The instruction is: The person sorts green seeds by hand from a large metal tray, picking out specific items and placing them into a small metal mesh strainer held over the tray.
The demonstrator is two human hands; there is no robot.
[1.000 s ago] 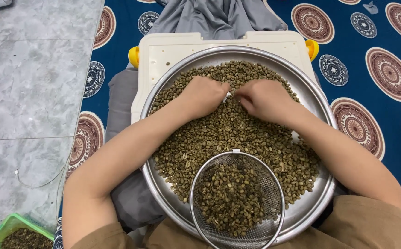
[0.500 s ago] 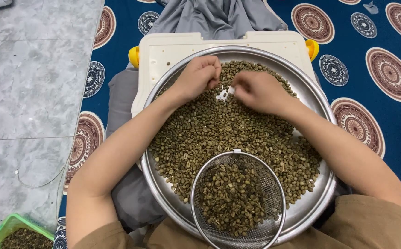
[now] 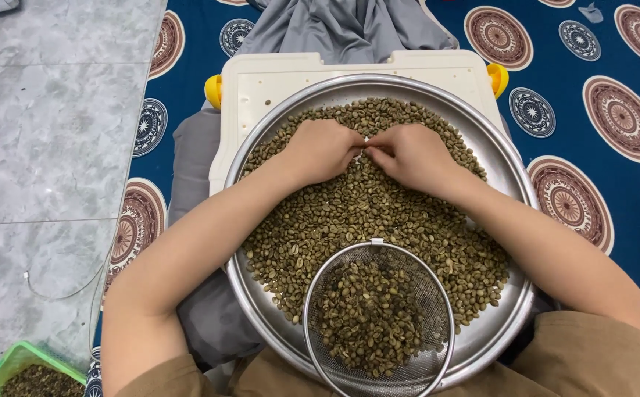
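A wide steel tray [image 3: 515, 176] on my lap holds a thick layer of greenish-brown beans [image 3: 364, 217]. My left hand [image 3: 320, 151] and my right hand [image 3: 412, 156] lie palm-down on the beans in the tray's far half, fingertips meeting at the middle and curled into the beans. Whether either hand pinches a bean is hidden by the fingers. A round wire-mesh sieve [image 3: 430, 367] with a smaller heap of beans rests in the tray's near part, below my forearms.
The tray sits on a white plastic board [image 3: 276, 77] with yellow corners, over grey cloth [image 3: 338, 29]. A blue patterned mat [image 3: 592, 110] lies to the right and behind. Grey marble floor [image 3: 48, 147] is to the left, with a green basket [image 3: 15, 367] of beans at bottom left.
Both hands slid away from me toward the tray's far rim, then came back nearer and drew together until the fingertips touch. The sieve stayed put.
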